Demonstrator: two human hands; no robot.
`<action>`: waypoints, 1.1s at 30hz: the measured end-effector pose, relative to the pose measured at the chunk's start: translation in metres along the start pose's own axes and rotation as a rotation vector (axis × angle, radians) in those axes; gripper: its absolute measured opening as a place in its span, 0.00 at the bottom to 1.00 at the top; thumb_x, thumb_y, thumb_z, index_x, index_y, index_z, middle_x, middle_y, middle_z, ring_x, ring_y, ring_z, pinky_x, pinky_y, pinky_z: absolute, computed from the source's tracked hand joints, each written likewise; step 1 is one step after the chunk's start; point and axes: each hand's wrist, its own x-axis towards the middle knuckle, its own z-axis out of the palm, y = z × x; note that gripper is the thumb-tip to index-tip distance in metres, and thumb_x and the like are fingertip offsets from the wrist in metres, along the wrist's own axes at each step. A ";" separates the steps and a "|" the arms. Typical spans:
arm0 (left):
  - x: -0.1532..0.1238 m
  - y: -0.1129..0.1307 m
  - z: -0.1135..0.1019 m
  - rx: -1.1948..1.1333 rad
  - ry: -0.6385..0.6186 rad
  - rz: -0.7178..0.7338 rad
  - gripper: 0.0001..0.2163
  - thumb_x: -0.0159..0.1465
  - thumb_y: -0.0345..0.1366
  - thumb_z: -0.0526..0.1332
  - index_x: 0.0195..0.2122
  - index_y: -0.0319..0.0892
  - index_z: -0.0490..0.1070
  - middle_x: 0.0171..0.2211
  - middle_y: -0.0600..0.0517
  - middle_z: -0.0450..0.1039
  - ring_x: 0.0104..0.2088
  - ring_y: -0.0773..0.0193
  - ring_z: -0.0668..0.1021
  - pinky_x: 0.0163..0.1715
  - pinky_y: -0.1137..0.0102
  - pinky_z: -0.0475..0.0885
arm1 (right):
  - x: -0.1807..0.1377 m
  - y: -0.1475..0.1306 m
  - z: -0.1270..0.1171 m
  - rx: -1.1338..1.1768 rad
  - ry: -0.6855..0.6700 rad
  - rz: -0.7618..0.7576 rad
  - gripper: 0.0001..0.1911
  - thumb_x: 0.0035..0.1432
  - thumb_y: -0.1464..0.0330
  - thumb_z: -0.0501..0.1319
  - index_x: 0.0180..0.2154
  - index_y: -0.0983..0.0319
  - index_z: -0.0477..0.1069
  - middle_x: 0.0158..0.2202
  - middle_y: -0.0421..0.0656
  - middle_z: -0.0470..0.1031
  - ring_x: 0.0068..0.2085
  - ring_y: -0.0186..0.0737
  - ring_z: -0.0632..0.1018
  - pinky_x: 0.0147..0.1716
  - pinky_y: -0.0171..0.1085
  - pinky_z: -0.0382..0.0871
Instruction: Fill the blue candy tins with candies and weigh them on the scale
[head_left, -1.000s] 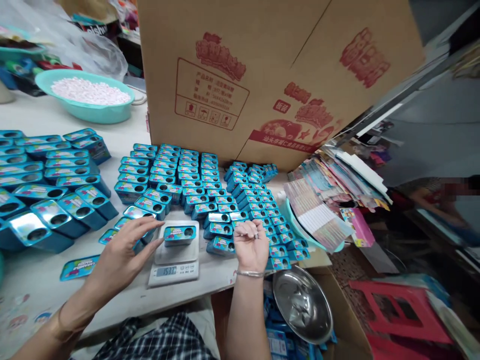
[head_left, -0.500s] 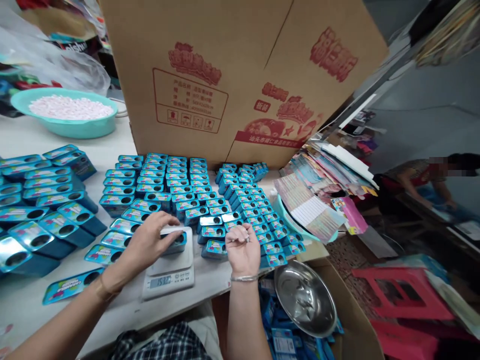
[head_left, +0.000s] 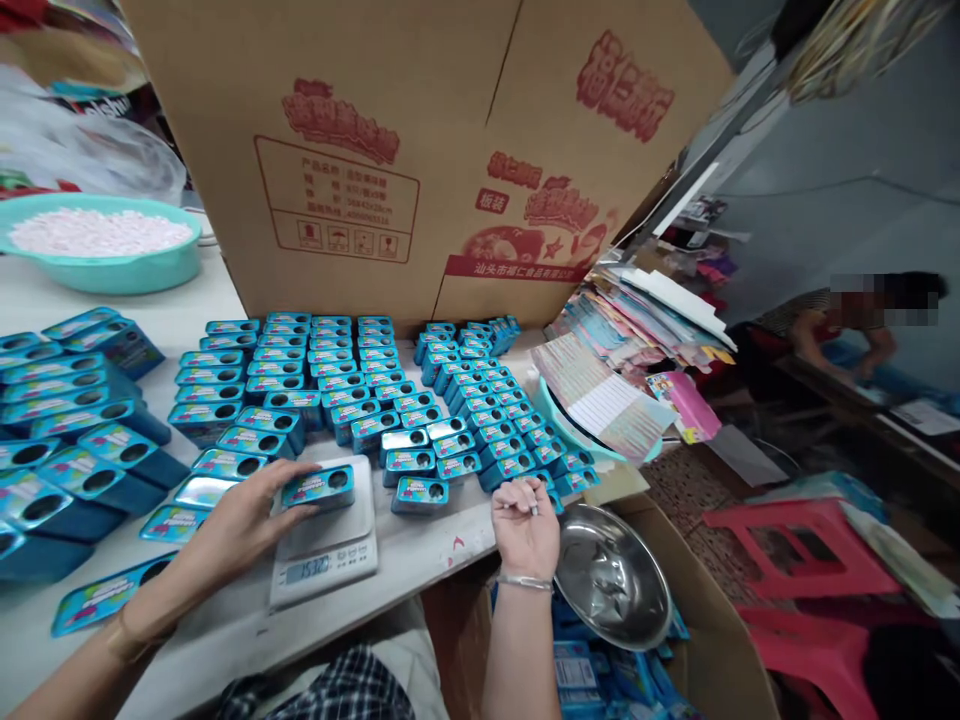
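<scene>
**Clearly, your left hand had a tin on the scale**

Nearest you, checked cloth (head_left: 345, 690) covered part of your lap below the table (head_left: 251, 640). Just off the table's edge, to the right, a steel bowl (head_left: 615, 570) lay tilted over blue packets (head_left: 577, 680) in an open box (head_left: 724, 640).

Your left hand (head_left: 259, 515), wearing a wristband (head_left: 126, 640), gripped the blue tin (head_left: 322, 487) by its left end, thumb on the near side and fingers on the far side. That tin was upright over the pan of the scale (head_left: 330, 545), toward its far side; you couldn't tell how much of its weight the pan bore. The display seemed to show 1532.

Your right hand (head_left: 525, 520) was turned palm up with its fingers curled in, near the closest tins of the right-hand block. You couldn't tell whether it held anything.

Beyond your hands, more tins (head_left: 352, 400) stood in close rows, with another cluster at your far left. Off to the right were a red stool (head_left: 795, 560) and a pile of papers (head_left: 652, 310). Past the left cluster sat a green tub (head_left: 112, 272) of pale pellets (head_left: 97, 230). Behind the rows rose a large carton (head_left: 420, 60), and farthest right another person (head_left: 806, 345) bent over a bench.
</scene>
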 end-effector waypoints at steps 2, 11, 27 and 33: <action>-0.003 0.012 -0.002 -0.022 -0.014 0.041 0.21 0.62 0.53 0.59 0.51 0.47 0.71 0.50 0.47 0.75 0.48 0.53 0.78 0.47 0.63 0.74 | -0.001 -0.006 -0.007 -0.015 -0.016 -0.007 0.10 0.57 0.75 0.60 0.29 0.60 0.58 0.19 0.28 0.57 0.20 0.25 0.62 0.24 0.27 0.60; -0.012 0.101 0.078 -0.038 -0.091 0.331 0.17 0.63 0.37 0.60 0.53 0.48 0.69 0.48 0.47 0.74 0.47 0.57 0.76 0.48 0.62 0.71 | -0.005 -0.023 -0.027 -0.028 -0.009 -0.082 0.11 0.58 0.74 0.59 0.28 0.60 0.58 0.19 0.28 0.56 0.20 0.26 0.62 0.24 0.28 0.60; 0.038 0.133 0.181 0.230 0.136 0.315 0.20 0.63 0.44 0.62 0.55 0.46 0.69 0.61 0.45 0.66 0.68 0.45 0.54 0.66 0.41 0.33 | -0.004 -0.027 -0.047 -0.030 0.060 -0.062 0.12 0.55 0.75 0.61 0.28 0.61 0.57 0.19 0.27 0.56 0.20 0.24 0.61 0.24 0.27 0.59; 0.048 0.147 0.170 0.242 0.041 0.277 0.15 0.63 0.35 0.58 0.52 0.44 0.69 0.58 0.44 0.68 0.69 0.45 0.54 0.65 0.37 0.39 | -0.002 -0.028 -0.045 -0.204 -0.005 -0.084 0.16 0.53 0.74 0.63 0.25 0.60 0.54 0.19 0.28 0.54 0.20 0.26 0.60 0.24 0.30 0.60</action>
